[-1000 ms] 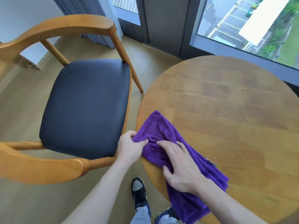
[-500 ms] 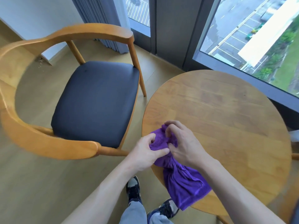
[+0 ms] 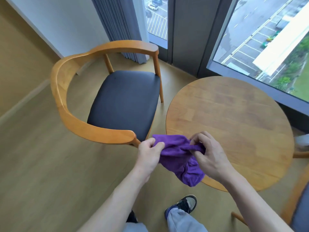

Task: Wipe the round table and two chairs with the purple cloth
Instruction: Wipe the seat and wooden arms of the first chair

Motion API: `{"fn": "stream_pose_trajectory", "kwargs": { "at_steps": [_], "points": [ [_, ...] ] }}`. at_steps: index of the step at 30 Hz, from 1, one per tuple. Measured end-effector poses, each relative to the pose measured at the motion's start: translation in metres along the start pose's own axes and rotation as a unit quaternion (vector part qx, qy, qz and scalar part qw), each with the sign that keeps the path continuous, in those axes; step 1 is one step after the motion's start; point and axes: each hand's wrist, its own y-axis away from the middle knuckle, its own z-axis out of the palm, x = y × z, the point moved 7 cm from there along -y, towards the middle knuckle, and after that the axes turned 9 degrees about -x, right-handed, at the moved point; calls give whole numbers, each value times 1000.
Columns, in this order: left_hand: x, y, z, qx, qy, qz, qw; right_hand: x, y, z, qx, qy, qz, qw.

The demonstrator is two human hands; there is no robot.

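You held the purple cloth [image 3: 177, 154] lifted at the desk [image 3: 234, 118] edge, left hand [image 3: 148, 153] and right hand [image 3: 209, 156] both pinching it. Step judged: regathering. Next: carry it to the chair [image 3: 123, 99].

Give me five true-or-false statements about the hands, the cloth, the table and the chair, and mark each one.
1. Both hands grip the cloth. True: the left hand and the right hand each pinch it.
2. The cloth lies spread flat on the table. False: it is bunched and lifted between the hands at the table's near edge.
3. The chair has a dark seat and a curved wooden back. True.
4. The chair stands to the right of the table. False: it stands to the left.
5. A cup stands on the table. False: nothing stands on the visible tabletop.
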Motion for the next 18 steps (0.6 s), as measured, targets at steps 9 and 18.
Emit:
{"fn": "stream_pose_trajectory", "kwargs": {
  "at_steps": [9,18],
  "points": [
    [56,102,-175,147,-310,232,910,-112,17,33,-7,50,-11,999],
    [53,68,-271,122,-235,185,946,-198,-60,82,59,74,-48,994]
  ]
}}
